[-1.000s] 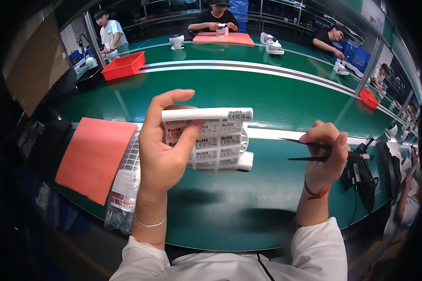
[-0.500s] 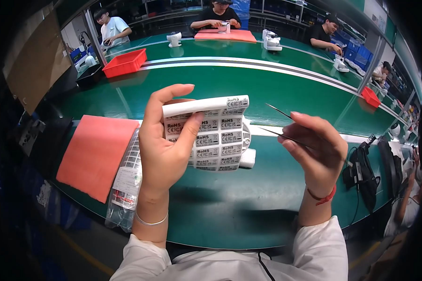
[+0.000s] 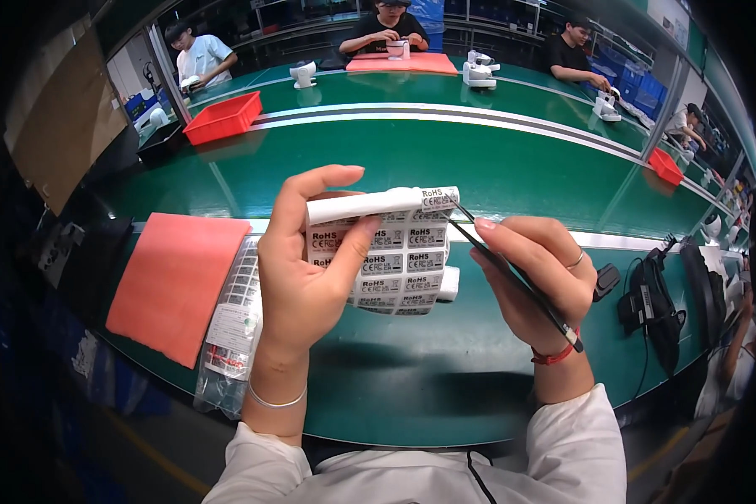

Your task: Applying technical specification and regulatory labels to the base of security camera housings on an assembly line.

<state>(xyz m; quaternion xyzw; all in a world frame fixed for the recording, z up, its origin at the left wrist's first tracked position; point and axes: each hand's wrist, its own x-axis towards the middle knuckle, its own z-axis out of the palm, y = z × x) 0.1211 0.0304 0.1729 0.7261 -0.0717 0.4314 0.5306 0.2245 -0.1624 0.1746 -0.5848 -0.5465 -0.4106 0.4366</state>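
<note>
Head view: label sheet (image 3: pixel 384 265) clamped in the left hand (image 3: pixel 305 281), rolled long edge (image 3: pixel 365 207) running rightward from its fingers, rising slightly; the right hand (image 3: pixel 538 277) clamps tweezers (image 3: pixel 539 306) pointing up-left at that edge's end. Green table (image 3: pixel 378 407) lies beneath the fingers, pink foam (image 3: pixel 176 286) leftward, red tray (image 3: pixel 223 118) beyond.

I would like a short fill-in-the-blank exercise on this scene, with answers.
Only the ____ of the left hand lies across the front of the white sheet of printed labels.
The right hand holds slim black tweezers, tips at the ____ end of the sheet's rolled top edge.
The thin cord bracelet on the right wrist is ____.
The flat rectangular salmon-pink pad lies to the ____ of the clear plastic bag.
Missing words: thumb; right; red; left.
</note>
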